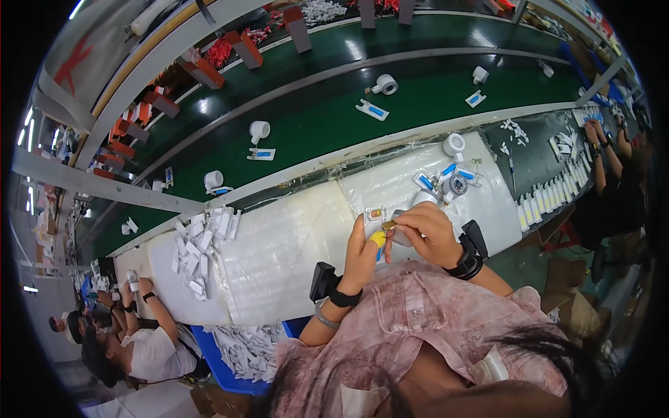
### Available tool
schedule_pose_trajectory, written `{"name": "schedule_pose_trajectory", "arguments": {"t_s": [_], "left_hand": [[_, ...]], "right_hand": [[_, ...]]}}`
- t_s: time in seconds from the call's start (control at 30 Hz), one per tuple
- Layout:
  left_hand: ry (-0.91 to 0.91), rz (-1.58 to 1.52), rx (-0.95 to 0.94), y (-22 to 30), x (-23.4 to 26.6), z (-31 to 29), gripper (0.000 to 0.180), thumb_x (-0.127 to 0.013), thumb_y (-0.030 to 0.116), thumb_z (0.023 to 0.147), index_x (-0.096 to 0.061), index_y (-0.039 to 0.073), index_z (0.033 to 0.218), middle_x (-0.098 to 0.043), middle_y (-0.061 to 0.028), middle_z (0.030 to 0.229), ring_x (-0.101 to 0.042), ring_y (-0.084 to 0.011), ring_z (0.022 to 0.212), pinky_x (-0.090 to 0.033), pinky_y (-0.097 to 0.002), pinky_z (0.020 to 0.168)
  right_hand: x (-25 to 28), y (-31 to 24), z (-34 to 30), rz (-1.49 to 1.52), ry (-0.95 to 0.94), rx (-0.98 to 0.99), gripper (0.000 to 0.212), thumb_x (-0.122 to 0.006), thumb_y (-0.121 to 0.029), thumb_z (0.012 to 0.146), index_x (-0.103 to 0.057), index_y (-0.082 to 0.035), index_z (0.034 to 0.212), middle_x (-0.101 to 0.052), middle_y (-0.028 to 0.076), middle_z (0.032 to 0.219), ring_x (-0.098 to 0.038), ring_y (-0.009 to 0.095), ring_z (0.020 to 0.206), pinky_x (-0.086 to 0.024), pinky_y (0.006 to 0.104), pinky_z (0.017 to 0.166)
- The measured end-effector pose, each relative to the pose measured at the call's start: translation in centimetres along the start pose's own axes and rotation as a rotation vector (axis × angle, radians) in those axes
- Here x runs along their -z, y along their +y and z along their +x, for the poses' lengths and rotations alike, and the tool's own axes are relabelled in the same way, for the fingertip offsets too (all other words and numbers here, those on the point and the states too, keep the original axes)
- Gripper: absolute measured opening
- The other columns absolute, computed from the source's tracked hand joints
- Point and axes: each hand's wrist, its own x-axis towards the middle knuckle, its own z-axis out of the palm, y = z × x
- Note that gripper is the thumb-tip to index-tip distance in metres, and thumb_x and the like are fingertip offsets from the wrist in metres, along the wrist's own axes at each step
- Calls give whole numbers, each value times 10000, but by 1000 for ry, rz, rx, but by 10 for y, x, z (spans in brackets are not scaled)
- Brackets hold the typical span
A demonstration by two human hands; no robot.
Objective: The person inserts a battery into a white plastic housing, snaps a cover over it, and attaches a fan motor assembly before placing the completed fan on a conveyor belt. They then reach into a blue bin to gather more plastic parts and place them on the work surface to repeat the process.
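My left hand (364,252) and my right hand (426,233) meet above the white padded worktop (293,244). The left hand wears a yellow finger cot and grips a small white and blue part (380,244). Between the fingertips of the right hand is a small brass-coloured piece (388,225), pressed against a grey-white roll (401,237). Both wrists carry black strapped devices. Just beyond the hands lies a small white card with a red mark (375,214).
A heap of white parts (202,247) lies to the left. White and blue parts and tape rolls (446,181) sit ahead on the right. Beyond runs a green conveyor (313,118) carrying white cups and trays. Other workers sit at left (139,334) and right (606,160). A blue bin (230,355) stands below.
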Motion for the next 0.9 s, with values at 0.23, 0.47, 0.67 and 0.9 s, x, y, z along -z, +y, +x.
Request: {"name": "schedule_pose_trajectory", "arguments": {"t_s": [0.23,0.47,0.67,0.9], "left_hand": [[-36,65,1,7,-4,-5,425,-375,-27,864,-413,-2,1286,-565,-90,966,-547,-121,702,-466,-248,573],[-47,78,-5,8,-9,-5,362,-415,-24,844,-449,-6,1203,-551,-60,942,-519,-84,703,-466,-221,534],[-48,141,-26,7,-8,-6,378,-423,-18,833,-452,4,1209,-555,-59,951,-526,-84,710,-472,-222,537],[-51,302,-19,10,-7,-5,388,-419,-27,859,-445,-24,1246,-558,-56,892,-515,-91,672,-457,-236,561]], "right_hand": [[-1,-1,-2,8,-22,34,209,-739,18,721,-675,-45,910,-669,87,874,-612,253,771,-460,345,709],[-1,0,-5,-30,16,38,206,-757,-36,699,-695,-80,891,-660,38,898,-553,228,768,-429,329,705],[-2,0,-6,-29,28,48,220,-761,-35,694,-694,-81,899,-653,37,887,-547,231,762,-427,332,705],[-4,1,-7,-14,19,38,220,-755,-26,700,-685,-77,903,-647,48,887,-553,239,777,-429,337,714]]}}
